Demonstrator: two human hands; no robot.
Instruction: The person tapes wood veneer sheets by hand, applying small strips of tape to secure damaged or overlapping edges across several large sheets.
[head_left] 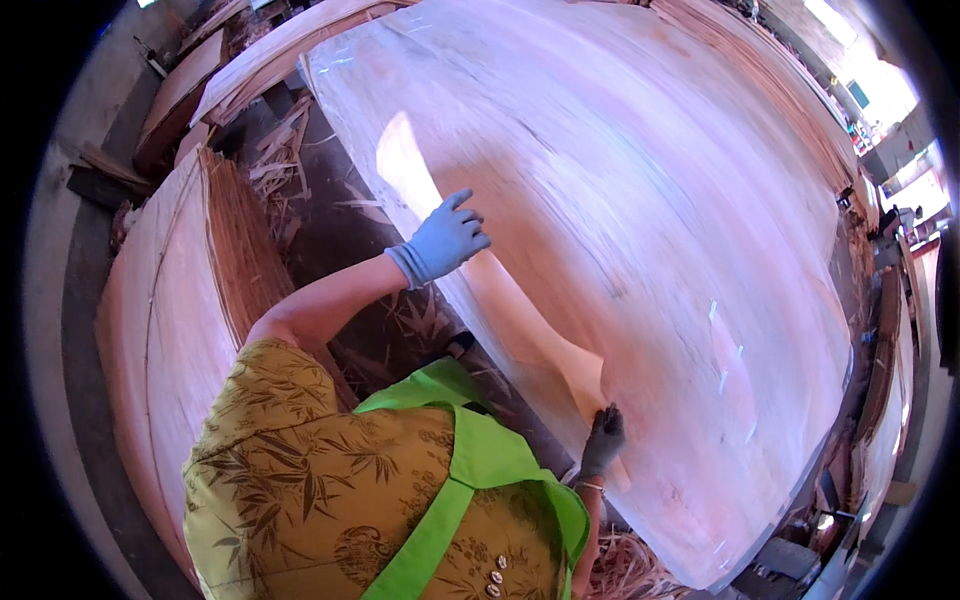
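Note:
A large, pale wood veneer sheet [660,210] lies spread out in front of me, its near edge slanting past my body. Along that edge runs a narrow veneer strip [515,305], brightly lit at its far end and lifted a little near its lower end. My left hand [446,240], in a light blue glove, is over the strip's middle with fingers apart. In a dark grey glove, my right hand [604,442] has its fingers closed at the strip's lower end; the exact grip is partly hidden.
To my left stands a thick stack of veneer sheets [170,290]. Torn veneer scraps [285,160] litter the dark floor between the stacks, and more shavings [630,565] lie by my right arm. Another veneer stack [270,60] is at the far left.

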